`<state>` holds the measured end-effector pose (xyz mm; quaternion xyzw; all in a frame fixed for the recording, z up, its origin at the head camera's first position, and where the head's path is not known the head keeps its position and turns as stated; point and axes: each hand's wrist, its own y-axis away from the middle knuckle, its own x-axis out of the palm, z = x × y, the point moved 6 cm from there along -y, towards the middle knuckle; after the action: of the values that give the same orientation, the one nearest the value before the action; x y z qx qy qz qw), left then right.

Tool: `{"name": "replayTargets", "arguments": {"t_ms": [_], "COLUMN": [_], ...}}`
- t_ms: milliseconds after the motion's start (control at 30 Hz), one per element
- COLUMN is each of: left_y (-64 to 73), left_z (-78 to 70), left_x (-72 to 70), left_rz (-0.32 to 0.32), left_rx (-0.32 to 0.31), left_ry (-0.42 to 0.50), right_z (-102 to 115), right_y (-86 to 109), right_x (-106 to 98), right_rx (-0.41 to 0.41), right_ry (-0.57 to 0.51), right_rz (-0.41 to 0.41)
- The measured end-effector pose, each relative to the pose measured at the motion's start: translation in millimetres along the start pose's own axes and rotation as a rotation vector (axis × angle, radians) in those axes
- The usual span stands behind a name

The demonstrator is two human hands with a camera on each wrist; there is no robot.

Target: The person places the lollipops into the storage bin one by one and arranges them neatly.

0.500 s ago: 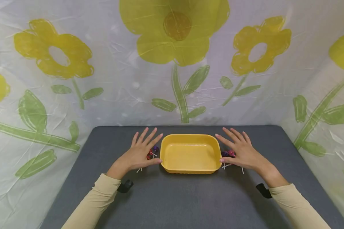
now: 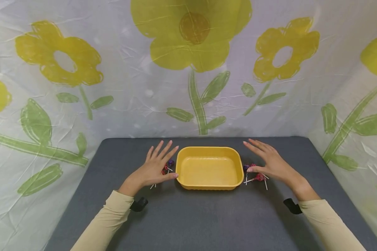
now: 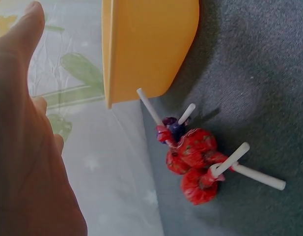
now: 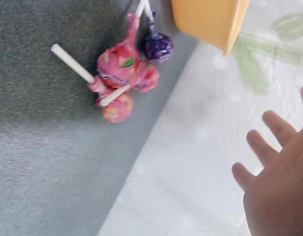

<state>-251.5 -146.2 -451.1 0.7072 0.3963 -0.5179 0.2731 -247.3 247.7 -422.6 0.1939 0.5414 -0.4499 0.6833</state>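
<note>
A yellow rectangular bin (image 2: pixel 209 187) stands on the dark grey table, with nothing inside it. My left hand (image 2: pixel 150 170) hovers at its left side, fingers spread and thumb tip overlapping the rim in the head view. Below that hand lie several lollipops, with red-wrapped lollipops (image 3: pixel 198 147) and a purple one (image 3: pixel 173 129) showing in the left wrist view. To the right of the bin, my right hand (image 2: pixel 271 165) is held in the air with fingers extended. Under it rest pink-wrapped lollipops (image 4: pixel 119 66) and a purple lollipop (image 4: pixel 158 46). Neither hand holds anything.
The grey table (image 2: pixel 201 223) reaches back to a white curtain (image 2: pixel 122 87) printed with yellow flowers. Black straps with cameras sit at both wrists, the left strap (image 2: pixel 139 205) and the right strap (image 2: pixel 292 206) hanging just above the table.
My right hand has moved right, away from the bin's rim, and turned more edge-on, uncovering more of the pink lollipops. The left hand has barely moved.
</note>
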Motion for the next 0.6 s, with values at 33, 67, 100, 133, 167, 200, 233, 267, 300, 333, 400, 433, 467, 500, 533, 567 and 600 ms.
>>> {"name": "replayTargets", "arguments": {"t_ms": [33,67,100,133,167,200,233,267,300,333,400,433,467,500,533,567,600], "left_y": [-0.2,-0.5,-0.5,-0.5,-0.7,-0.9,-1.3,-1.8,-2.1,-2.8,-4.1,-4.6,-5.1,-5.2,-5.7,-5.9,-6.2], "left_z": [0.7,1.5,2.2,2.8,3.6,4.4,5.1,5.9,6.2,6.4,7.5,8.1,8.4,8.2,8.5,9.0,9.1], "left_x": [1.6,3.5,5.5,7.3,9.6,11.9,14.4,16.9,19.2,21.5,26.6,29.0,31.1,32.7,34.6,36.5,38.0], "left_rz": [0.001,0.007,0.014,0.019,0.022,0.027,0.033,0.034,0.035,0.036,0.04,0.039,0.039,0.042,0.041,0.043,0.043], "left_rx": [-0.001,-0.007,-0.012,-0.016,-0.017,-0.018,-0.02,-0.02,-0.019,-0.015,-0.011,-0.011,-0.01,-0.01,-0.009,-0.012,-0.012], "left_ry": [0.013,0.027,0.041,0.056,0.068,0.082,0.089,0.098,0.106,0.114,0.119,0.121,0.124,0.128,0.123,0.119,0.117], "right_z": [-3,-6,-9,-11,-15,-18,-20,-23,-26,-29,-33,-36,-38,-40,-42,-44,-46], "right_y": [0.9,1.9,2.9,3.5,4.1,4.8,5.6,6.6,7.4,8.3,10.6,11.5,12.4,13.3,14.1,14.7,15.3], "right_x": [0,1,1,2,3,5,6,7,9,10,13,14,16,17,19,21,23], "right_rx": [0.011,0.024,0.035,0.048,0.066,0.083,0.104,0.12,0.137,0.155,0.176,0.179,0.181,0.182,0.181,0.177,0.175], "right_ry": [-0.02,-0.041,-0.061,-0.083,-0.096,-0.113,-0.131,-0.143,-0.154,-0.157,-0.166,-0.168,-0.169,-0.172,-0.173,-0.176,-0.177], "right_rz": [-0.002,-0.002,-0.005,-0.007,-0.007,-0.004,-0.004,-0.003,-0.003,-0.001,-0.005,-0.011,-0.014,-0.019,-0.023,-0.029,-0.032]}}
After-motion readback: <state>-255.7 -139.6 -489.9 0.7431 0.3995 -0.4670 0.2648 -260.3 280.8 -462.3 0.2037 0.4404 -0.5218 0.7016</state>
